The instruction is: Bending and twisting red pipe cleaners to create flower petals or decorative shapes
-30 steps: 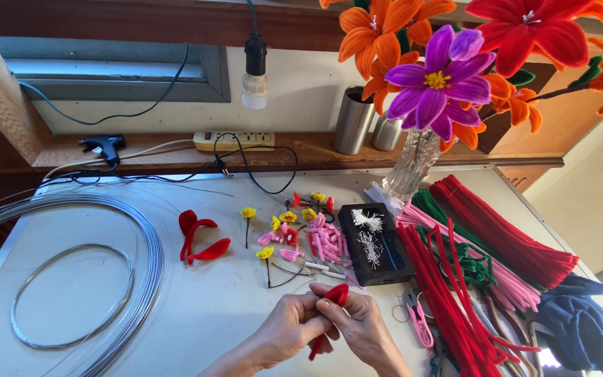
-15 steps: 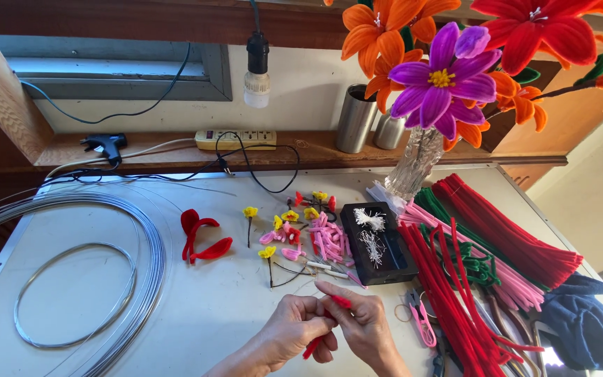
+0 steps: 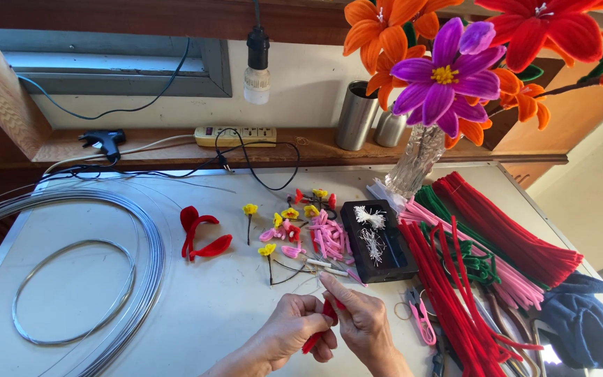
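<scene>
two metal cups [image 3: 357,115], perhaps six yellow blossoms [image 3: 249,209]

Red fuzzy pipe cleaner [image 3: 321,328], bent, pinched between both hands low over the white table.

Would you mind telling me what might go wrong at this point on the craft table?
The red pipe cleaner pinched between left hand and right hand may have a wire end that pricks a finger. The pink snips lie close to the right hand and could be knocked. The loose wire coil might snag.

Red pipe cleaner [image 3: 319,328], purple flower [image 3: 444,77] (yellow centre), silver wire coil [image 3: 71,279].
</scene>
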